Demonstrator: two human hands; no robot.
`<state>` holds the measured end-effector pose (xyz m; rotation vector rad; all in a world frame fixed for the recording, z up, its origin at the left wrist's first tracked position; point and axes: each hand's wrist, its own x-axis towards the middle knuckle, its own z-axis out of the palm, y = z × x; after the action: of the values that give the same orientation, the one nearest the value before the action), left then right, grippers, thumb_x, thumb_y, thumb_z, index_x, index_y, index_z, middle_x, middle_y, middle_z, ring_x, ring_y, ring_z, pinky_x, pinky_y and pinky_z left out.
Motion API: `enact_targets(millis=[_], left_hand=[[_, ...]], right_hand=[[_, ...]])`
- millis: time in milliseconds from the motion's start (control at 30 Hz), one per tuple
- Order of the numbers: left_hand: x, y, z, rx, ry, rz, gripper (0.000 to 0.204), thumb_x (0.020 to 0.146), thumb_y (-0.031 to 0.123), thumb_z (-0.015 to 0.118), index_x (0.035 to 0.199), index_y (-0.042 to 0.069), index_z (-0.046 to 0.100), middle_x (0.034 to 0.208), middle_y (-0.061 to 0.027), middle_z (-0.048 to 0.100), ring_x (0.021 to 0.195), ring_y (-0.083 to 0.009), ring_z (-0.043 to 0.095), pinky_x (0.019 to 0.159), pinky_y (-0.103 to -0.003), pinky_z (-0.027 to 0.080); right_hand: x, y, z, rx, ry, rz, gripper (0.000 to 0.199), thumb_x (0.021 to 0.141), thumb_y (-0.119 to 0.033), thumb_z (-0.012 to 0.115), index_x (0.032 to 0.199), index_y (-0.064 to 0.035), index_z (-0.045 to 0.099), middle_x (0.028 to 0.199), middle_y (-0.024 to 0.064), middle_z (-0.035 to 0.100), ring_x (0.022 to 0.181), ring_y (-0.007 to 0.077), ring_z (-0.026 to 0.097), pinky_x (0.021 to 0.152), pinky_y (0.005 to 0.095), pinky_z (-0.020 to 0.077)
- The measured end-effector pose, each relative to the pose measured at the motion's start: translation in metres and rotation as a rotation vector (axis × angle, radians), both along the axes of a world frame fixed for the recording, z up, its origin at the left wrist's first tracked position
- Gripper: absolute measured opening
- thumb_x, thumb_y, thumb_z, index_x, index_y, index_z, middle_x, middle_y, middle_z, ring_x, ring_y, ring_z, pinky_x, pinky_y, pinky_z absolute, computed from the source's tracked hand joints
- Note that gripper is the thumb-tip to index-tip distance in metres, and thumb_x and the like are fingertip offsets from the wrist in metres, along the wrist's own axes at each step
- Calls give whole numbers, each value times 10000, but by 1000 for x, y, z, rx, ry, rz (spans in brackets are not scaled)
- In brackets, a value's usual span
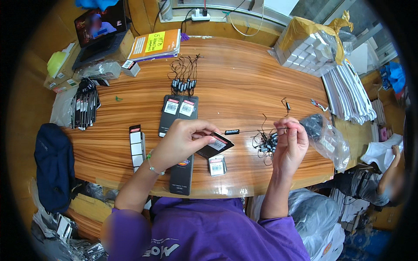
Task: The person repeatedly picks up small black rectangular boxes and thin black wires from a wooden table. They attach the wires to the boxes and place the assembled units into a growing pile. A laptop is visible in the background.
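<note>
At frame centre, the left hand (183, 141) pinches a black tag (216, 145); the right hand (291, 141) grips a black string (257, 130) running level leftward to the tag, above the desk (244, 82).

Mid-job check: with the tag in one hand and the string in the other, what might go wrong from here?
1. The right hand pinches a thin black string just above a tangled pile of strings; it may snag and drag others along.
2. The left hand holds the black tag by one end, so it could slip.
3. The plastic bag lies at the table edge and may slide off.
</note>
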<state>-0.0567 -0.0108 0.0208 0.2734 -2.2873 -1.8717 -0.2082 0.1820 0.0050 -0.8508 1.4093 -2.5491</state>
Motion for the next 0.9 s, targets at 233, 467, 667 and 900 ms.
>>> enact_targets(millis=[233,467,667,900], left_hand=[[-8,-12,0,28,22,87,159,797,-15,602,955,-33,606,877,-71,649,795,-107,624,720,-218,504],[-16,-31,-7,164,190,312,211,790,-49,599,999,-28,576,933,-90,620,852,-105,600,734,-215,504],[-16,-33,-10,9,249,378,201,782,-48,612,978,-27,575,898,-76,618,825,-99,598,718,-208,506],[-19,-29,-9,28,242,383,197,775,-56,614,966,-23,576,872,-57,616,811,-92,597,706,-204,509]], right_hand=[[-3,-35,41,-47,-124,301,175,867,-49,540,1030,-24,480,753,79,581,712,163,563,759,351,484],[12,-80,31,531,42,408,106,831,-20,585,922,26,614,755,62,638,681,86,590,612,198,482],[31,-96,12,598,220,206,101,820,-10,584,897,48,611,744,80,645,677,100,607,640,222,493],[33,-100,13,597,373,113,98,828,8,543,915,14,499,686,89,611,633,111,592,562,228,443]])
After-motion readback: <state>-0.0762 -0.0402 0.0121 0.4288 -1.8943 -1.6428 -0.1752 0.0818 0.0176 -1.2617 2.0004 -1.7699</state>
